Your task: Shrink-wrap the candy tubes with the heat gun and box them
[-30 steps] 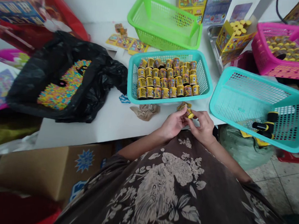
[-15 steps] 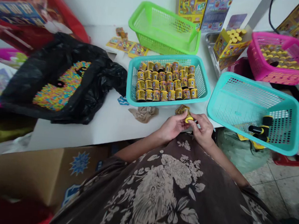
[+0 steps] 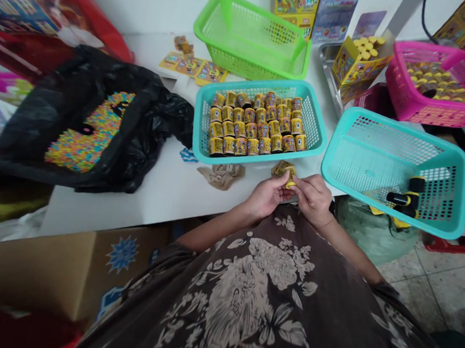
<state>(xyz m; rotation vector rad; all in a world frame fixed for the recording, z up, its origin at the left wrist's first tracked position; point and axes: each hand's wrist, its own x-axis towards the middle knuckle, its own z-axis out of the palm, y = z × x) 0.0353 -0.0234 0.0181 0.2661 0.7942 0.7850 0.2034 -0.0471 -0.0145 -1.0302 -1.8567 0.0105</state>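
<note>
Near the table's front edge, my left hand and my right hand meet around a small yellow container. Fingers of both hands are closed on it and hide much of it. Just behind it lies a crumpled yellow printed wrapper. Beyond my hands stands a turquoise basket with several rows of small yellow printed cups. A crumpled brown cloth or paper lies to the left of my hands.
Left, a black plastic bag holds colourful beads. A green basket stands behind. On the right are a second turquoise basket with black-and-yellow pieces, a pink basket and a yellow box of yellow-topped tubes.
My right fingers have come over the top of the yellow container, which now shows less. The whole view has shifted slightly.
</note>
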